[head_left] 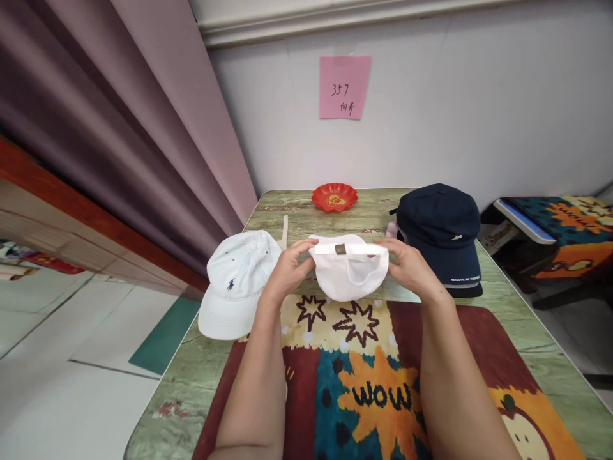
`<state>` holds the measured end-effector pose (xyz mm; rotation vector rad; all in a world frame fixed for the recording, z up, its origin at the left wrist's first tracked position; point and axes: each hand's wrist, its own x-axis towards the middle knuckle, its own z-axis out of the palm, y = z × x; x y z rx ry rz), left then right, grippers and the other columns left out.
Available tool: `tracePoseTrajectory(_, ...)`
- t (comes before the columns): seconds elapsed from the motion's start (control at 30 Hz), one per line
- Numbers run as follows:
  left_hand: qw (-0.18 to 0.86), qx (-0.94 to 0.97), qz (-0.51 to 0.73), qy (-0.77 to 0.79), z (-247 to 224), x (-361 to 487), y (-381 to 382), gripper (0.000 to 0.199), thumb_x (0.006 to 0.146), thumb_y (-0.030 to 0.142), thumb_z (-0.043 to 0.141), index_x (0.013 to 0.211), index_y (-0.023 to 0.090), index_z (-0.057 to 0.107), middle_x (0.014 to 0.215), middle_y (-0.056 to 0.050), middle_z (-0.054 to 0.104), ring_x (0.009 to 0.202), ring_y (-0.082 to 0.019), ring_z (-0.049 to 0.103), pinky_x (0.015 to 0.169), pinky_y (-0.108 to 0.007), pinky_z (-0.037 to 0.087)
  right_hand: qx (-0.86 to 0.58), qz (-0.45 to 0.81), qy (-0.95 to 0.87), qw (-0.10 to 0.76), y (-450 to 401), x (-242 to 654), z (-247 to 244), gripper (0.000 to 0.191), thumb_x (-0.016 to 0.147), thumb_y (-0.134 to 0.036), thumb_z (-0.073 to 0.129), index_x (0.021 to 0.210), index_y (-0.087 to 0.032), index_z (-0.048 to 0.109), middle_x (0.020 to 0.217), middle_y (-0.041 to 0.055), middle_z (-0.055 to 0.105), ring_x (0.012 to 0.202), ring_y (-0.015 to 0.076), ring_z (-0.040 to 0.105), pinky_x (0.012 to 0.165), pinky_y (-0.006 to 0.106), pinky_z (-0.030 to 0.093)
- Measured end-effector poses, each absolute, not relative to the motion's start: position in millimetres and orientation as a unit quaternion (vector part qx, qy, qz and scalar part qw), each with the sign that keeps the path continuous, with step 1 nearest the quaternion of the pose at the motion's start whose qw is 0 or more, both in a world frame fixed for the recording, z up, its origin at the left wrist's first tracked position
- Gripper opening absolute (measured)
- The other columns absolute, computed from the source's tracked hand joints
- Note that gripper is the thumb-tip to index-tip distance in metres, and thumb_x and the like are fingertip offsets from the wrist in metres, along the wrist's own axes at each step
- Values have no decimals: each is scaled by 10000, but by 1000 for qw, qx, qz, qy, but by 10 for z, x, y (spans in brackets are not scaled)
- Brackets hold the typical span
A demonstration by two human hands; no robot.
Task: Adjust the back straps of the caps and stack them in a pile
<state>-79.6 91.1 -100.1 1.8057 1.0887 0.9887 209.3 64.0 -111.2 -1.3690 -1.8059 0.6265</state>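
Between my two hands is a white baseball cap (335, 281), its back strap and brass-coloured buckle facing me. My left hand (291, 265) pinches its left edge near the strap end. On the other side, my right hand (412, 265) grips the right edge with thumb and fingers. A second white cap (234, 275) with a small dark blue emblem lies at the table's left edge, close to my left forearm. Right of my right hand sits a navy cap (438, 220) with white lettering on its brim, stacked on at least one other dark cap.
A red scalloped dish (334, 198) stands at the back of the green wood-patterned table (167, 390). A colourful mat (330, 396) lies under my forearms. Behind is a wall with a pink note (345, 87); a purple curtain (182, 96) hangs at left, a stool (569, 230) at right.
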Motion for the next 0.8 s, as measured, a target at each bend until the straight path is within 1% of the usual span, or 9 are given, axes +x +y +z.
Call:
tracePoseTrajectory(0.07, 468, 647, 451, 398, -895, -812, 853, 292, 855, 343, 704, 1117, 214, 730, 1216, -90, 717, 1149, -270, 653, 1026, -420, 493, -494, 333, -656, 463, 582, 2052, -985, 283, 830, -335, 705, 1093, -250, 766, 1168, 59, 756, 1180, 300, 658, 1030, 448, 501)
tracePoseTrajectory(0.13, 526, 568, 512, 371, -800, -830, 799, 359, 811, 395, 762, 1113, 206, 722, 1120, -85, 751, 1058, -270, 691, 935, -393, 542, -458, 422, -577, 528, 515, 1996, -860, 393, 819, -448, 742, 1163, -257, 741, 1115, 64, 774, 1136, 317, 681, 951, 456, 554)
tracePoseTrajectory(0.23, 587, 480, 555, 341, -730, -815, 752, 435, 727, 423, 827, 1095, 217, 720, 1062, -77, 767, 1059, -298, 698, 904, -395, 564, -421, 503, -478, 585, 442, 1889, -727, 463, 788, -523, 762, 1173, -266, 732, 1085, 75, 782, 1071, 326, 711, 873, 457, 594)
tracePoseTrajectory(0.3, 620, 447, 554, 330, -749, -755, 746, 465, 708, 451, 830, 1099, 227, 717, 1063, -73, 768, 1106, -321, 685, 928, -410, 565, -417, 530, -445, 589, 441, 1823, -703, 449, 784, -536, 754, 1135, -256, 741, 1086, 82, 781, 1054, 329, 719, 875, 464, 601)
tracePoseTrajectory(0.33, 633, 433, 552, 328, -775, -709, 748, 479, 724, 493, 807, 1110, 227, 713, 1071, -75, 767, 1129, -330, 676, 941, -422, 563, -420, 539, -435, 586, 456, 1798, -714, 436, 786, -534, 748, 1115, -248, 744, 1088, 85, 781, 1053, 331, 721, 883, 468, 603)
tracePoseTrajectory(0.43, 666, 407, 538, 319, -876, -550, 752, 599, 827, 679, 623, 1194, 209, 681, 1121, -105, 755, 1202, -348, 644, 989, -470, 547, -431, 554, -410, 582, 550, 1785, -819, 389, 784, -488, 748, 1068, -222, 744, 1089, 91, 783, 1066, 336, 720, 913, 479, 602)
tracePoseTrajectory(0.5, 685, 405, 521, 310, -933, -462, 750, 696, 865, 751, 499, 1259, 199, 653, 1155, -122, 743, 1243, -354, 621, 1012, -494, 532, -436, 565, -388, 583, 625, 1830, -919, 355, 775, -446, 757, 1040, -210, 743, 1091, 95, 783, 1094, 342, 712, 932, 490, 599)
tracePoseTrajectory(0.67, 692, 393, 529, 295, -995, -393, 771, 696, 887, 734, 465, 1353, 234, 598, 1237, -100, 718, 1319, -348, 567, 1039, -499, 512, -418, 595, -341, 596, 744, 1982, -1110, 249, 789, -391, 705, 962, -215, 732, 1128, 86, 775, 1232, 325, 652, 1043, 504, 546)
tracePoseTrajectory(0.8, 681, 380, 554, 291, -1041, -400, 805, 725, 887, 763, 417, 1411, 278, 546, 1320, -75, 679, 1353, -329, 538, 1049, -492, 504, -405, 594, -343, 605, 789, 1961, -1187, 229, 815, -380, 672, 967, -216, 720, 1145, 84, 769, 1283, 300, 619, 1078, 494, 520)
